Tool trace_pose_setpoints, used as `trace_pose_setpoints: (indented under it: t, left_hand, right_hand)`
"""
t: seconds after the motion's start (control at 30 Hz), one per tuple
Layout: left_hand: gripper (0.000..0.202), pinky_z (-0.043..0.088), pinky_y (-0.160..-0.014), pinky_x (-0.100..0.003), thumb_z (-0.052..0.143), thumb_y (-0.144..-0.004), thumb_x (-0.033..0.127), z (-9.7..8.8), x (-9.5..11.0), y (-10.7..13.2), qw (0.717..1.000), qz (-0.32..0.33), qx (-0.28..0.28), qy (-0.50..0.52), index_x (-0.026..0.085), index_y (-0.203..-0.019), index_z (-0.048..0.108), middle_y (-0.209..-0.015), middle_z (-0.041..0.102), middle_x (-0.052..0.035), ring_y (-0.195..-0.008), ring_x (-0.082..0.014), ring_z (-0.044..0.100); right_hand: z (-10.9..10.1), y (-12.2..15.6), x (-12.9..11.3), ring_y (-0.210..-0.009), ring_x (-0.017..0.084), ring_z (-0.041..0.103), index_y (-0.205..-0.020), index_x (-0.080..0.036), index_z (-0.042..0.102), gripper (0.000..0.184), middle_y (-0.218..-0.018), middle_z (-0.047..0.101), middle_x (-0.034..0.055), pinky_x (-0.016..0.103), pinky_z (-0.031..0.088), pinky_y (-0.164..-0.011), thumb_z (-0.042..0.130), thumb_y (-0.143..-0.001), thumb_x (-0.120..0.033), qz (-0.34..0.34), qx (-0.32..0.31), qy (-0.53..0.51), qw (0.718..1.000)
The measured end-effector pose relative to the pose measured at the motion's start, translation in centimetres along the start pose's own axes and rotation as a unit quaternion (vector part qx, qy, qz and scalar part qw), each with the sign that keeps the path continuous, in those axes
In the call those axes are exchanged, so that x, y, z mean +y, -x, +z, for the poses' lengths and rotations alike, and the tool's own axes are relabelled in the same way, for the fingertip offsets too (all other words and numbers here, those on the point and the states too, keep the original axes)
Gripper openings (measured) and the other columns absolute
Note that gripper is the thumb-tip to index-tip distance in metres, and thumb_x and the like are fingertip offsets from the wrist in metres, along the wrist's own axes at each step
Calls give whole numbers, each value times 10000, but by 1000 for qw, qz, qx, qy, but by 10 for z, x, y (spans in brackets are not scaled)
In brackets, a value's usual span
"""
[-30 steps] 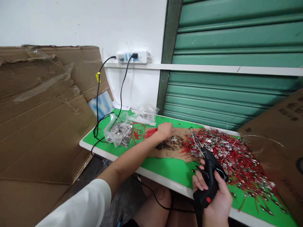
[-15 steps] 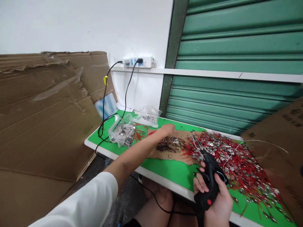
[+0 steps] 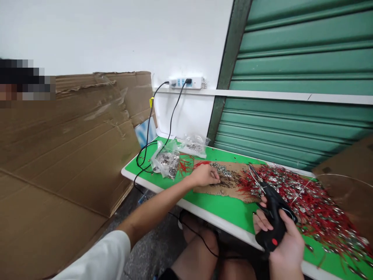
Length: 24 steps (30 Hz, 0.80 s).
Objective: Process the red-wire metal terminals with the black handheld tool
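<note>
My right hand (image 3: 284, 243) grips a black gun-shaped tool (image 3: 272, 217) with a red button, its thin metal tip aimed at a big pile of red wires with metal terminals (image 3: 305, 198). My left hand (image 3: 205, 175) reaches out over a brown cardboard sheet (image 3: 227, 182) on the green table top (image 3: 221, 208), fingers curled in a pinch beside small metal parts (image 3: 221, 168) and a dark scorched patch. What the fingers pinch is too small to make out.
Clear bags of metal parts (image 3: 166, 159) and loose red wires (image 3: 186, 165) lie at the table's far left. Black cords (image 3: 148, 132) run up to a wall power strip (image 3: 186, 82). Large cardboard sheets (image 3: 67, 144) lean at left; another stands at right (image 3: 346, 171). A green roller shutter is behind.
My left hand drew back from the red wires at the far left toward me and now rests on the cardboard sheet. The view shifted left. The right hand kept holding the tool.
</note>
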<state>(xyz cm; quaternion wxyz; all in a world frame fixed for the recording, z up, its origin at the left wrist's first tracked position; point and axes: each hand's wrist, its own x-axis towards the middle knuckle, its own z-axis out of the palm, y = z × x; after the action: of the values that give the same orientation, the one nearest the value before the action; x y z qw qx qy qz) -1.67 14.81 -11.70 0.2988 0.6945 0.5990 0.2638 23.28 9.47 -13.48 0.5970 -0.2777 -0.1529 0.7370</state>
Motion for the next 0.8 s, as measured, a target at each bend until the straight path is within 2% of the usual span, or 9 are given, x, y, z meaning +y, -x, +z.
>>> trace_pose_setpoints:
  t: [0.1,0.2,0.33,0.47,0.57,0.7,0.8]
  left_hand:
    - [147,443,-625,-189,734,-780,279,2,-11,7,999,9,31,15,147,-840,761,-817,763,-28,-730,-125,677]
    - [153,450,-633,-196,730,-781,270,5,-17,11,998,-21,53,9,138,-856,755,-808,760,-35,-713,-126,670]
    - [127,468,-666,-216,705,-784,268,5,-17,19,995,-59,62,-43,160,-842,738,-806,755,-26,-743,-140,679]
    - [155,498,-721,-250,696,-781,344,1,-15,29,988,-87,71,-109,197,-822,716,-841,747,-15,-815,-172,683]
    - [261,518,-777,-268,651,-820,435,-4,-21,31,984,-63,107,-131,194,-904,706,-929,739,-36,-881,-189,677]
    - [369,514,-894,-293,589,-864,393,-15,-36,24,967,-21,178,-179,177,-1149,680,-1120,695,-75,-1037,-210,647]
    - [279,515,-869,-288,581,-866,343,-20,-43,15,962,-31,162,-216,201,-1053,732,-1043,704,-63,-996,-209,651]
  right_hand:
    - [3,0,1,-474,43,331,-1004,-103,698,365,-735,554,4,149,398,-365,770,-680,-255,2,6,-6,1000]
    - [3,0,3,-475,43,321,-1000,-110,700,356,-735,546,-1,143,392,-361,766,-684,-260,-3,3,-1,1000]
    - [3,3,4,-486,44,301,-991,-103,705,386,-750,537,1,147,387,-364,790,-653,-270,-11,2,28,1000]
    - [6,6,3,-502,45,276,-974,-93,706,396,-736,513,-4,151,371,-369,796,-643,-290,-3,10,62,998]
    - [6,8,3,-504,44,266,-967,-102,706,379,-740,508,-4,151,363,-375,791,-654,-299,-6,16,69,997]
    - [4,7,3,-509,49,261,-980,-94,703,374,-721,484,-9,154,355,-372,775,-678,-302,2,24,65,998]
    - [3,5,3,-511,60,252,-992,-104,704,356,-694,444,-18,156,348,-362,755,-698,-298,11,27,70,997]
